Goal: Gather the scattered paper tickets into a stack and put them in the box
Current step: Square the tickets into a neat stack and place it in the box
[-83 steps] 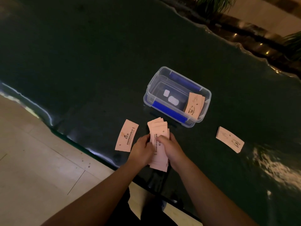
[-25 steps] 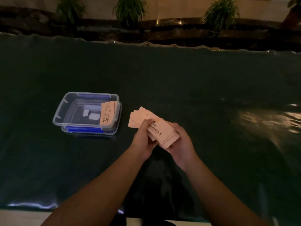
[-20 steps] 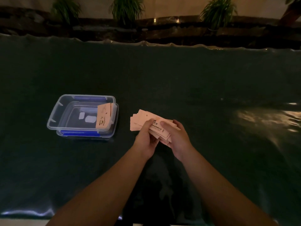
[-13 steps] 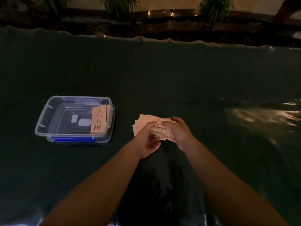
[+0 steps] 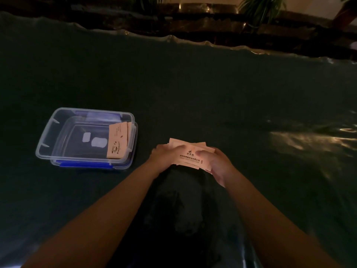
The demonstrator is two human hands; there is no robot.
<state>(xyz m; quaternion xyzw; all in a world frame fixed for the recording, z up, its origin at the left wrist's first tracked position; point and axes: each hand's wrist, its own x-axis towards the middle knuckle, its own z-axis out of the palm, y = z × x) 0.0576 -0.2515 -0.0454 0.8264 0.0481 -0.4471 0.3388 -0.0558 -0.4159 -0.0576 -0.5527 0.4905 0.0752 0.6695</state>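
Note:
A loose stack of pale pink paper tickets [image 5: 190,156] sits between both my hands just above the dark green table. My left hand [image 5: 164,154] grips its left end and my right hand [image 5: 216,163] grips its right end, thumb on top. The ticket edges are uneven and fanned. To the left stands a clear plastic box [image 5: 48,132] with blue clips. A few pink tickets [image 5: 117,141] lean against the box's inner right wall.
The dark green table cover [image 5: 212,93] stretches wide around the box and hands, with glare at the right [image 5: 301,140]. A dark ledge with potted plants [image 5: 258,8] runs behind the table's far edge.
Both hands have lowered the ticket stack toward the table and squared it between them. The loose tickets seen on the table 3.3 s ago are out of view.

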